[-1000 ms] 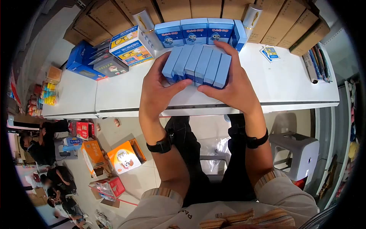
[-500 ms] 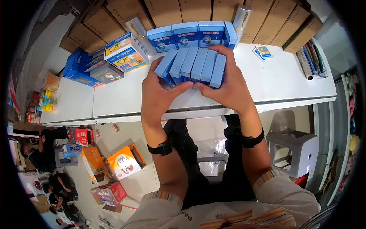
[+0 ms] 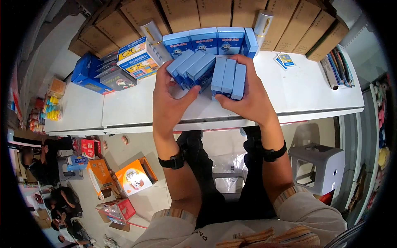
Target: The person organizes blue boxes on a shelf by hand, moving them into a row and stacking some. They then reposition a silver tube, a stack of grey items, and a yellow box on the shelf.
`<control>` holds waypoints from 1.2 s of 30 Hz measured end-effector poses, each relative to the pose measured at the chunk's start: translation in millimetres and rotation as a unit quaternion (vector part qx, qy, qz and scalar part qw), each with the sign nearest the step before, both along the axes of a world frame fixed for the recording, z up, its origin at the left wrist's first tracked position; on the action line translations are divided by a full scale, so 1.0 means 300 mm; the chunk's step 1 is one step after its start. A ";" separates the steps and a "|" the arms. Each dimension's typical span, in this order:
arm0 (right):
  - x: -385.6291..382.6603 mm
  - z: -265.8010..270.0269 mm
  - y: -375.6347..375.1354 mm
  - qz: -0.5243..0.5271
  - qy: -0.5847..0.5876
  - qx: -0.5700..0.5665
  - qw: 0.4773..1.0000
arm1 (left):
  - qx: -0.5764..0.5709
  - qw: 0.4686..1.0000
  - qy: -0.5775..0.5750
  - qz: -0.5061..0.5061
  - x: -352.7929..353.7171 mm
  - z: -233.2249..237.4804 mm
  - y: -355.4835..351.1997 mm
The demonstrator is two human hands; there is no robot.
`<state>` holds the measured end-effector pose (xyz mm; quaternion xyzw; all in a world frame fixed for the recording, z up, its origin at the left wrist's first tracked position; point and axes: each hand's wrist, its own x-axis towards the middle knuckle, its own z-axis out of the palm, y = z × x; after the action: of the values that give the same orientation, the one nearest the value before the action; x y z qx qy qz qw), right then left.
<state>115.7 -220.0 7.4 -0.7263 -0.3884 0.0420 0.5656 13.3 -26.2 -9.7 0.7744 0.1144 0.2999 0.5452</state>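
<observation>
Three small blue boxes (image 3: 191, 66) lean at a slant in my left hand (image 3: 171, 99), its fingers wrapped behind them and its thumb in front. My right hand (image 3: 248, 97) grips another three blue boxes (image 3: 227, 78), which stand closer to upright side by side. A narrow gap separates the two bunches, above the white table (image 3: 136, 103). Just behind them stands a row of similar blue boxes (image 3: 203, 41) with a cartoon figure on the front; the rightmost one is turned sideways.
Silver cylinders (image 3: 263, 22) flank the row, with brown cartons (image 3: 215, 12) behind. At left are an eyeglass-printed box (image 3: 138, 58) and a dark blue box (image 3: 87, 74). Cards (image 3: 285, 60) and upright booklets (image 3: 339, 68) lie to the right. A grey stool (image 3: 318, 165) and open cartons (image 3: 134, 175) stand below.
The single fanned group of blue boxes has parted into two bunches, one per hand. My thumbs have moved apart, and the left bunch tilts more.
</observation>
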 end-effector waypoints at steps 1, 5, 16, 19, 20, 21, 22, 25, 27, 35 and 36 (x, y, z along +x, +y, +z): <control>-0.002 0.002 -0.002 0.005 0.022 0.000 1.000 | 0.023 1.000 0.009 0.008 0.002 -0.002 0.005; -0.003 0.006 -0.005 0.017 0.052 -0.008 0.998 | 0.151 0.985 0.038 0.077 0.010 0.009 -0.006; -0.001 0.003 0.011 0.033 0.052 0.013 0.998 | 0.049 0.995 -0.044 0.069 0.065 -0.024 -0.041; -0.008 -0.005 0.048 0.039 0.046 0.021 0.998 | 0.058 0.994 -0.041 0.085 0.072 -0.035 -0.038; -0.012 -0.010 0.065 0.043 0.042 0.029 0.998 | 0.052 0.994 -0.041 0.082 0.070 -0.032 -0.036; -0.017 -0.011 0.078 0.027 0.026 0.021 0.999 | 0.046 0.995 -0.040 0.078 0.067 -0.023 -0.038; -0.023 -0.013 0.089 0.011 0.012 0.013 1.000 | 0.041 0.996 -0.038 0.074 0.063 -0.019 -0.039; -0.034 -0.005 0.107 0.007 0.024 0.013 1.000 | 0.068 0.993 -0.046 0.081 0.052 -0.023 -0.041; -0.035 -0.009 0.116 0.011 0.012 0.032 0.999 | 0.057 0.995 -0.053 0.070 0.051 -0.027 -0.035; -0.048 -0.004 0.131 0.024 0.009 0.035 0.999 | 0.025 0.996 -0.036 0.073 0.045 -0.032 -0.030; -0.051 -0.001 0.134 0.029 0.026 0.029 0.999 | 0.020 0.996 -0.028 0.078 0.040 -0.019 -0.038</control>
<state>100.3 -179.9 7.0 -0.6966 -0.3955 0.0656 0.5950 25.5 -37.5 -15.3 0.7649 0.1532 0.3653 0.5079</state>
